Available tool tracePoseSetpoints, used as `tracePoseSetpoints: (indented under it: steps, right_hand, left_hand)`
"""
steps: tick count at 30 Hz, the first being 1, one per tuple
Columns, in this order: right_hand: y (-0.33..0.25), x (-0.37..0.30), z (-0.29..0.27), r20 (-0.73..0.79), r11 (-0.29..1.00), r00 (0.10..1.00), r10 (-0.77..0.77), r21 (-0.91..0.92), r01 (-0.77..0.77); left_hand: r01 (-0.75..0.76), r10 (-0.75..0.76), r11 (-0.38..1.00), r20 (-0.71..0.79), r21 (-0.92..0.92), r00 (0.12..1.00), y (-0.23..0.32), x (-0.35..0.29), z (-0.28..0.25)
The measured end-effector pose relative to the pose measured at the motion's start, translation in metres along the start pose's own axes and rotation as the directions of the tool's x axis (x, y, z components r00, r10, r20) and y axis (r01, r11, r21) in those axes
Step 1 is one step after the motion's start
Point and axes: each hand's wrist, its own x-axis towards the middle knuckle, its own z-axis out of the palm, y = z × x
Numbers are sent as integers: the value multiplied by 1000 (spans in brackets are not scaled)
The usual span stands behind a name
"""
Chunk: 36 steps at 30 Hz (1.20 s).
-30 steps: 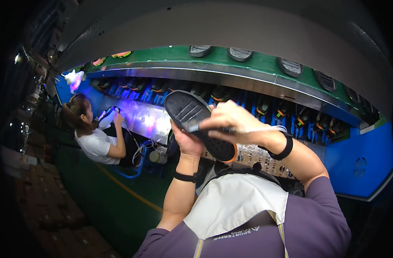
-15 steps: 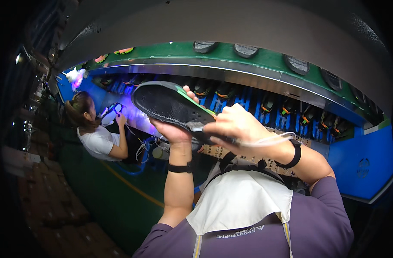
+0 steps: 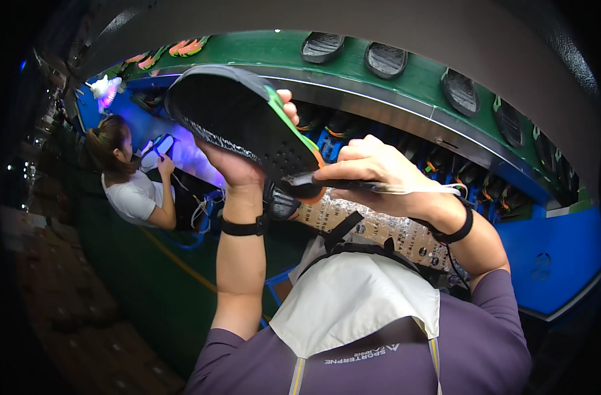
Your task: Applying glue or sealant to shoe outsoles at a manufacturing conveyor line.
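A black shoe sole with a grey, green and orange edge lies tilted in my left hand. The palm supports it from below and fingertips show past its far side. In my right hand is a black-handled brush with a pale tip. A thin whitish tube runs from the handle's rear along the wrist. The brush tip touches the narrow end of the sole, beside a patch of small holes. My right fingers are closed round the handle.
Several black soles lie along a green belt behind a metal edge. Dark shoe parts sit on blue holders below it. A printed cardboard sheet is near my apron. On the left, a co-worker handles another shoe part.
The sole and my left hand have moved up and to the left. The brush remains at the narrow end of the sole. My view of the bench has shifted slightly.
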Motion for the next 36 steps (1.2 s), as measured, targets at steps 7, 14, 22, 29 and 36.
tracePoseSetpoints:
  steps: [7, 14, 22, 29, 36]
  right_hand:
    - [-5, 5, -8, 222, 994, 974, 36, 91, -58]
    - [-5, 8, 0, 281, 996, 959, -45, -64, 65]
    - [-4, 6, 1, 379, 984, 925, -32, -150, 96]
    - [18, -23, -4, 13, 988, 989, 147, 43, -148]
    - [60, -105, 33, -180, 604, 611, 771, 510, -612]
  left_hand:
    - [228, -271, 928, 110, 295, 956, 1, 23, -9]
    - [358, -378, 803, -56, 477, 924, -9, 40, -10]
    - [462, -396, 427, -299, 777, 868, -22, 54, -12]
    - [261, -198, 919, -224, 296, 954, -39, -2, -99]
    - [786, -741, 568, -568, -246, 358, -83, -175, -195]
